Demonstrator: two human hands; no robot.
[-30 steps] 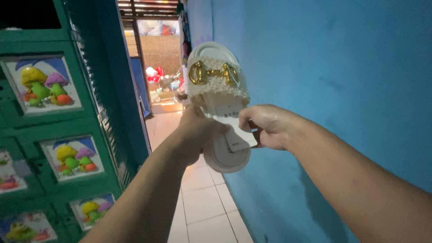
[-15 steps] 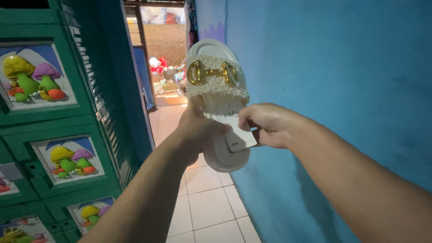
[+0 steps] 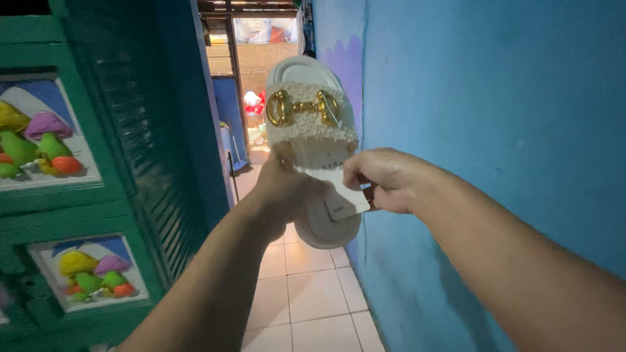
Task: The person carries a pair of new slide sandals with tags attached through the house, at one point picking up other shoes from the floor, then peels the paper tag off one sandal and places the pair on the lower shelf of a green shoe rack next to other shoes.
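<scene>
Since half a second ago, both hands and the sandal hold nearly the same pose; only the view has shifted slightly, so the green cabinet panels sit a little further left and lower.

Held item: a white slide sandal with a thick pale sole, a textured cream strap and a gold horsebit-style metal buckle [image 3: 312, 140]. It is raised upright in mid-air, toe end up, heel end down, between the two hands and just in front of the blue painted wall [image 3: 495, 117].

Left hand [image 3: 282, 189]: it grips the sandal from the left side, at the level just under the strap. Its fingers wrap around the sole edge and are clamped on it; the fingertips themselves are hidden behind the sandal.

Right hand [image 3: 381, 177]: it reaches in from the right. Its fingers are curled together and pinched on a white rectangular paper tag [image 3: 344, 199] that lies against the sandal's footbed, below the strap.

Surroundings: a green wooden cabinet [image 3: 98, 202] with coloured mushroom pictures on its panels stands at the left. White floor tiles [image 3: 306, 293] run along the narrow passage below. A lit doorway [image 3: 261, 72] is visible at the far end, behind the sandal.
</scene>
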